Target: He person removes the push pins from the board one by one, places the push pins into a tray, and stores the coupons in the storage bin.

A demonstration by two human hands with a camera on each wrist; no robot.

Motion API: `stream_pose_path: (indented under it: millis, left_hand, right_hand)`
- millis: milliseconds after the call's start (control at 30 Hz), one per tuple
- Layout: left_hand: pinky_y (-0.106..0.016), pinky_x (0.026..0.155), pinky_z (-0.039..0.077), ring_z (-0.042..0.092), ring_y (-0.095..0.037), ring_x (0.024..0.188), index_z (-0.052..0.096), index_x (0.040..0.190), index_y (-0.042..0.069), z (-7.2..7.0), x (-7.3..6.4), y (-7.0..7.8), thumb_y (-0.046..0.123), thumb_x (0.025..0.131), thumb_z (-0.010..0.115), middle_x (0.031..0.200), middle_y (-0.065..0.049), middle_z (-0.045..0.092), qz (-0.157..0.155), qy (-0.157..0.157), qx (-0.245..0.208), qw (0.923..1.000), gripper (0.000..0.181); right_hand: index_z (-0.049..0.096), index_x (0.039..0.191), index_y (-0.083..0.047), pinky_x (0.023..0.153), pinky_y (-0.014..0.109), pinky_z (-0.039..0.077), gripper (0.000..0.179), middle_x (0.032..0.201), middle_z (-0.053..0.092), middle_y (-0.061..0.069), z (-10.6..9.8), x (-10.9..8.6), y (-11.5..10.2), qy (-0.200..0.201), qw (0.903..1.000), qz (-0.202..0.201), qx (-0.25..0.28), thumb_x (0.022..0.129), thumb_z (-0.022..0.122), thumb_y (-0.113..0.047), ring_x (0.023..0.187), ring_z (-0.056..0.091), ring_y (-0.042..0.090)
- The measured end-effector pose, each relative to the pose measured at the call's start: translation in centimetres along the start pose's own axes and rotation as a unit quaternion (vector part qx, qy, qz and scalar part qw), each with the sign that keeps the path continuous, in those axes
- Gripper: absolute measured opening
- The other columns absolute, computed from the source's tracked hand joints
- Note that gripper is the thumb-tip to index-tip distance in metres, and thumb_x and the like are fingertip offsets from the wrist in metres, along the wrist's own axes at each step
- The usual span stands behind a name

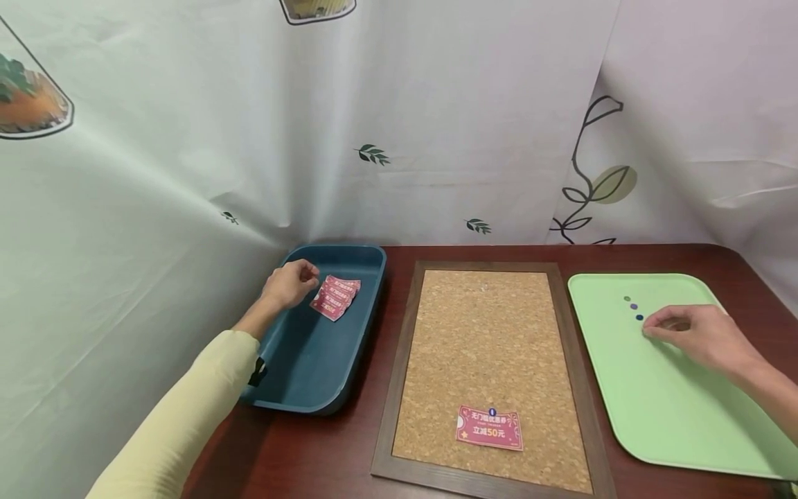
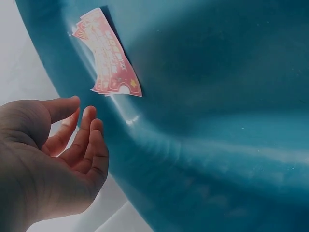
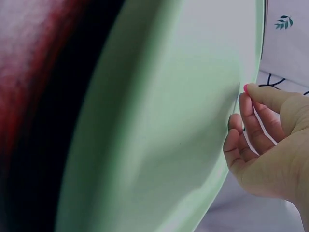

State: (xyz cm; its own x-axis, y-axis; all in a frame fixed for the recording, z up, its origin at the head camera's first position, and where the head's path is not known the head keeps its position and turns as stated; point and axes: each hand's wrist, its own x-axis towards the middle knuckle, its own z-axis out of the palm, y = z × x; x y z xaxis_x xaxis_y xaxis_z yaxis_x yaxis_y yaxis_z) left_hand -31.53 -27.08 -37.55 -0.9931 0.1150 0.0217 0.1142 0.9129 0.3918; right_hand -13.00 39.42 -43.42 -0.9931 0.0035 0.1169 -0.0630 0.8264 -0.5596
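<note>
My left hand [image 1: 290, 284] hangs over the left rim of the blue tray [image 1: 299, 374], fingers loosely curled and holding nothing. Just beyond its fingertips, a fanned stack of pink coupons [image 1: 335, 297] lies in the tray; a gap separates hand and stack in the left wrist view. Over the green tray [image 1: 673, 409], my right hand [image 1: 701, 334] pinches a small pink thumbtack [image 3: 246, 88] between thumb and fingertip. Beside those fingertips lie a blue thumbtack [image 1: 639, 317], a purple one and a green one in a row.
Between the trays lies a wood-framed cork board [image 1: 486, 339]. One pink coupon [image 1: 489, 430] is on its lower part, with a blue tack at the coupon's top edge. A printed white curtain [image 1: 436, 104] hangs behind the dark red table [image 1: 399, 312].
</note>
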Motion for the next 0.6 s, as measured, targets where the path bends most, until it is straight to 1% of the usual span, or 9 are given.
stream_pose_path:
  millis: [133,267,400,500,600]
  left_hand:
    - [-0.058,0.102,0.049,0.062,-0.038,0.112,0.064,0.129,0.002,-0.1,-0.1,0.3,0.017,0.109,0.062,0.125,-0.021,0.067,0.007,0.005,-0.004,1.0,0.026]
    - [-0.058,0.102,0.049,0.062,-0.038,0.113,0.064,0.129,0.002,-0.1,-0.2,0.4,0.017,0.109,0.062,0.125,-0.021,0.067,0.014,0.005,-0.011,0.9998,0.026]
    - [-0.057,0.102,0.049,0.061,-0.038,0.113,0.064,0.129,0.002,-0.2,-0.4,0.7,0.018,0.109,0.063,0.124,-0.021,0.067,0.015,0.006,-0.022,0.9996,0.026]
    - [-0.056,0.103,0.049,0.061,-0.037,0.113,0.063,0.129,0.002,-0.3,-0.5,1.0,0.019,0.108,0.063,0.124,-0.021,0.066,0.013,0.008,-0.031,0.9994,0.027]
    - [-0.056,0.104,0.05,0.06,-0.038,0.114,0.062,0.13,0.001,-0.4,-0.6,1.3,0.019,0.108,0.064,0.125,-0.022,0.065,0.013,0.012,-0.037,0.9991,0.029]
  right_hand:
    - [0.08,0.096,-0.01,0.063,0.022,0.043,0.004,0.087,0.073,-0.001,0.2,0.1,0.1,0.006,0.9999,-0.004,-0.008,0.096,0.079,-0.013,0.075,0.053,-0.012]
    - [0.08,0.095,-0.009,0.062,0.023,0.043,0.003,0.086,0.073,-0.002,0.4,0.3,0.3,0.012,0.9999,-0.009,-0.006,0.096,0.079,-0.012,0.074,0.053,-0.01]
    - [0.079,0.095,-0.009,0.061,0.024,0.043,0.004,0.086,0.072,-0.001,0.6,0.4,0.4,0.015,0.9998,-0.01,-0.006,0.095,0.079,-0.012,0.073,0.053,-0.009]
    - [0.078,0.096,-0.008,0.061,0.025,0.044,0.005,0.086,0.071,-0.001,0.6,0.5,0.5,0.017,0.9998,-0.009,-0.008,0.095,0.079,-0.013,0.072,0.053,-0.009]
    - [0.078,0.101,-0.006,0.06,0.025,0.044,0.011,0.087,0.072,-0.001,0.4,0.5,0.3,0.019,0.9998,-0.003,-0.007,0.096,0.078,-0.016,0.072,0.053,-0.01]
